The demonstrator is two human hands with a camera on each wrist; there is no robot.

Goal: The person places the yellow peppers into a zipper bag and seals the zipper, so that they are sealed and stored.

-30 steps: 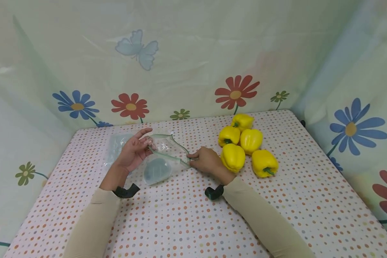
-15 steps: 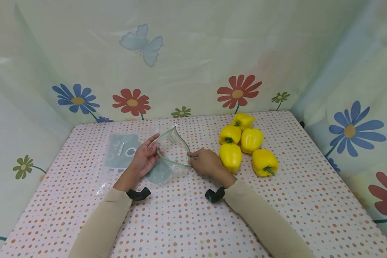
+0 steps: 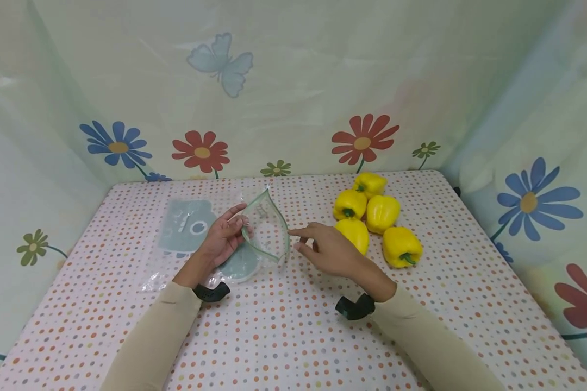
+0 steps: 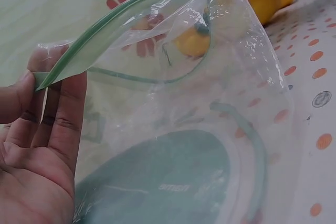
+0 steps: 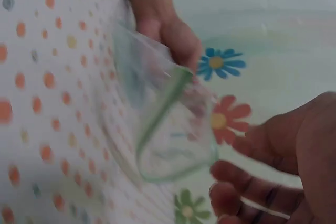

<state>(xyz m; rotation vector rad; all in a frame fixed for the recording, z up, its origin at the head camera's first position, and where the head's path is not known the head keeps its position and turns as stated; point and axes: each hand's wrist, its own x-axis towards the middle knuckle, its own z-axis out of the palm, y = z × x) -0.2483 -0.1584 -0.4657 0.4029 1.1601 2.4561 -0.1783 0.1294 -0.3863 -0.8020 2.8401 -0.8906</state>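
A clear zip bag (image 3: 266, 228) with green zip strips and a grey-green print stands with its mouth spread wide. My left hand (image 3: 223, 237) pinches the left end of its rim between thumb and fingers; in the left wrist view the thumb (image 4: 20, 95) presses on the green strip. At the bag's right edge is my right hand (image 3: 330, 248), fingers extended and parted, holding nothing. Its fingertips (image 5: 224, 171) are close to the rim in the right wrist view; whether they touch it I cannot tell. Nothing is visible inside the bag.
Several yellow bell peppers (image 3: 382, 213) lie to the right, behind and beside my right hand. Flat on the table (image 3: 254, 336) at left lies more clear plastic packaging (image 3: 183, 225) with a grey-green print. A flowered curtain (image 3: 293, 98) rises behind the table.
My left hand has moved right and the bag's mouth has spread wider. My right hand has let go of the rim and drawn back to the right.
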